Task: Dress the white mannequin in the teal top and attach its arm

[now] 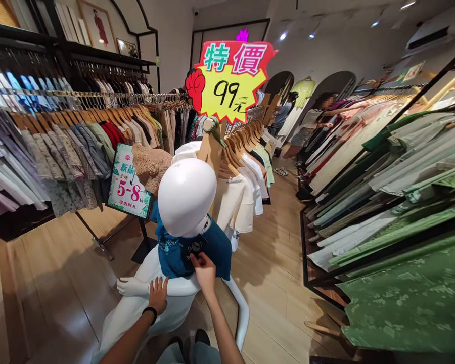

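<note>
A white mannequin [187,194] with a smooth, blank head stands right in front of me, wearing a teal T-shirt [216,250] and a white skirt [125,318]. Against the chest, a black tag [194,246] with pale print is pinched at its lower edge by the fingertips of my right hand [205,270]. My left hand [158,294], with a black band at the wrist, lies with fingers spread on the mannequin's bent forearm [182,286]. The mannequin's other arm [240,308] hangs down at the right.
Behind the mannequin are a brown knit hat [151,164], a discount sign [129,182] on a stand and a yellow-red price sign [231,83]. Clothes racks line the left and right [409,298]. People stand farther back near a right-hand rack.
</note>
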Action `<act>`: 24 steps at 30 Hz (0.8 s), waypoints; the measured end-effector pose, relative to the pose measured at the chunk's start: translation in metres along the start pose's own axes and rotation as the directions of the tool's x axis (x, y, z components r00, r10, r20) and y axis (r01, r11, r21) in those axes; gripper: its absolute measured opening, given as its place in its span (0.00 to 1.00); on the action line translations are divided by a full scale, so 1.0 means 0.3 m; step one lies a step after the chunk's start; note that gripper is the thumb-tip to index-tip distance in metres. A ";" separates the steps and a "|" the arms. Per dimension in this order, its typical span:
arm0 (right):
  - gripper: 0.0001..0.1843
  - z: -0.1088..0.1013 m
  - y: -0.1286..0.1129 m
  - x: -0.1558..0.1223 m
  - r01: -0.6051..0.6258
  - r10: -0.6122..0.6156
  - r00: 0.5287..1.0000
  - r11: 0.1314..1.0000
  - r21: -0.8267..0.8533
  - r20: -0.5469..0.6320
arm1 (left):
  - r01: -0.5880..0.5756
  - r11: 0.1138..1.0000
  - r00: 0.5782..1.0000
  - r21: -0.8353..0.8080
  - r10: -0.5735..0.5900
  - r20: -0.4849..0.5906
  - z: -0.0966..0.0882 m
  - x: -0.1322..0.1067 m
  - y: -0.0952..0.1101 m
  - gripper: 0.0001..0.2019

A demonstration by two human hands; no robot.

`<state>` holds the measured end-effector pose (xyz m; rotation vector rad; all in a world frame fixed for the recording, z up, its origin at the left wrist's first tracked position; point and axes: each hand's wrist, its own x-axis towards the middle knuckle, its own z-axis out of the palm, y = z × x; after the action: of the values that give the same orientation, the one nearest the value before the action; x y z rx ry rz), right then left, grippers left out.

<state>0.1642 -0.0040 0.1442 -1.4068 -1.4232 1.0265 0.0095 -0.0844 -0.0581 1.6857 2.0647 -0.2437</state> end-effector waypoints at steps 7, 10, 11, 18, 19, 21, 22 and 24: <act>0.16 -0.414 -0.163 0.306 0.145 -0.147 0.989 0.988 -0.049 -0.034 | -0.003 0.998 0.999 0.055 0.001 0.032 0.009 0.026 -0.006 0.50; 0.08 -0.531 -0.227 0.471 0.222 -0.242 0.968 0.948 -0.229 -0.063 | -0.002 0.997 0.999 0.075 -0.001 0.036 0.016 0.030 -0.003 0.51; 0.06 -0.534 -0.236 0.510 0.227 -0.240 0.970 0.952 -0.206 -0.040 | 0.001 0.997 0.999 0.082 -0.004 0.037 0.018 0.031 0.000 0.51; 0.17 -0.336 -0.098 0.582 0.079 -0.079 0.997 0.997 0.013 0.023 | 0.010 0.992 1.000 0.129 -0.014 0.027 0.028 0.045 0.008 0.50; 0.21 -0.320 -0.061 0.570 0.036 -0.037 0.999 0.998 0.053 0.017 | 0.009 0.991 1.000 0.134 -0.011 0.018 0.029 0.047 0.003 0.49; 0.29 -0.310 0.022 0.527 -0.059 0.059 0.998 0.989 0.134 0.004 | -0.001 0.990 1.000 0.144 0.001 -0.001 0.031 0.050 -0.011 0.47; 0.31 -0.314 0.068 0.491 -0.110 0.113 0.994 0.979 0.170 -0.003 | -0.010 0.989 1.000 0.147 0.012 -0.010 0.033 0.052 -0.020 0.45; 0.34 -0.333 0.167 0.389 -0.220 0.229 0.973 0.949 0.225 -0.017 | -0.034 0.988 0.999 0.150 0.037 -0.021 0.037 0.055 -0.039 0.41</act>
<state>0.2755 0.1120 0.1285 -1.4372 -1.0957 1.2512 -0.0017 -0.0773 -0.0770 1.8195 2.0770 -0.3776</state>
